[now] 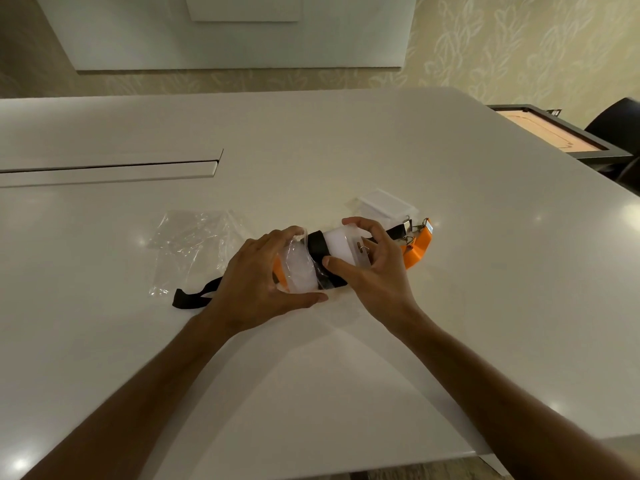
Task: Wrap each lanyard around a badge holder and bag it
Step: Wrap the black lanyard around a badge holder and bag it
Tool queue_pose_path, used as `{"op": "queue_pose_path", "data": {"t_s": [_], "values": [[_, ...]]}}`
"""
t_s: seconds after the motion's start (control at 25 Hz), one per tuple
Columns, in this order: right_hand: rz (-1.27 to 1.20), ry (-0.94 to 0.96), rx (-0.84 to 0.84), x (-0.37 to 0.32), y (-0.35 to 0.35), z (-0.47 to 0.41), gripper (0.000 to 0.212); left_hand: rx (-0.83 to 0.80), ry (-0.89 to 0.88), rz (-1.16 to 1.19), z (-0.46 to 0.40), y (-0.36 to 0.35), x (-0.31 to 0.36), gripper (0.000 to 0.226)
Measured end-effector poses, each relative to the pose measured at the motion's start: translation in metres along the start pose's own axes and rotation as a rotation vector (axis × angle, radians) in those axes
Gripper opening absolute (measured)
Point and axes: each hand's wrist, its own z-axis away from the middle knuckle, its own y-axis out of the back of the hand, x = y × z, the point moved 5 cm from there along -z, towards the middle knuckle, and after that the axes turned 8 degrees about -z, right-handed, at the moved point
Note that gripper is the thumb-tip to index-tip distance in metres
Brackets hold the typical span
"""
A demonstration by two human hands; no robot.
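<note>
A white badge holder (341, 241) wrapped in a black lanyard (318, 244) is held just above the white table. My right hand (369, 268) grips its right end, thumb on the black wrap. My left hand (258, 275) holds a small clear bag (298, 268) around the holder's left end. An orange lanyard (417, 249) with metal clips lies behind my right hand, and more orange shows under the bag. A loose black lanyard (194, 296) trails left of my left wrist. Another white badge holder (386, 206) lies behind.
Crumpled clear plastic bags (194, 244) lie to the left of my hands. A long cable slot (110, 166) runs across the far left of the table (346, 358). A dark framed board (554, 133) and a black chair (620, 126) stand beyond the table's right edge.
</note>
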Motion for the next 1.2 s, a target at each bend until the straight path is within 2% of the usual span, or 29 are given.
{"op": "queue_pose_path", "data": {"t_s": [0.12, 0.2, 0.32, 0.52, 0.68, 0.76, 1.04, 1.2], "values": [[0.031, 0.001, -0.001, 0.000, 0.000, -0.001, 0.048, 0.005, 0.060, 0.274, -0.003, 0.004, -0.002, 0.080], [-0.026, -0.040, -0.077, 0.000, -0.003, -0.001, 0.040, 0.047, 0.064, 0.342, -0.003, 0.009, -0.003, 0.068], [-0.030, -0.041, -0.147, -0.002, -0.007, 0.000, 0.031, 0.026, 0.087, 0.413, -0.004, 0.015, -0.003, 0.058], [-0.040, 0.035, -0.096, -0.007, -0.003, -0.001, 0.025, -0.024, 0.114, 0.548, -0.009, 0.022, -0.013, 0.033], [-0.078, 0.064, -0.098, -0.008, -0.003, -0.001, 0.023, -0.072, 0.195, 0.667, -0.006, 0.014, -0.016, 0.037], [-0.081, 0.070, -0.123, -0.008, -0.005, 0.000, 0.021, -0.087, 0.167, 0.690, -0.005, 0.011, -0.011, 0.030], [0.097, 0.128, -0.145, -0.005, -0.006, 0.002, 0.022, -0.033, 0.229, 0.783, -0.004, 0.010, -0.007, 0.021], [0.101, 0.139, -0.180, -0.007, -0.007, 0.002, 0.021, -0.074, 0.229, 0.802, -0.004, 0.009, -0.004, 0.020]]}}
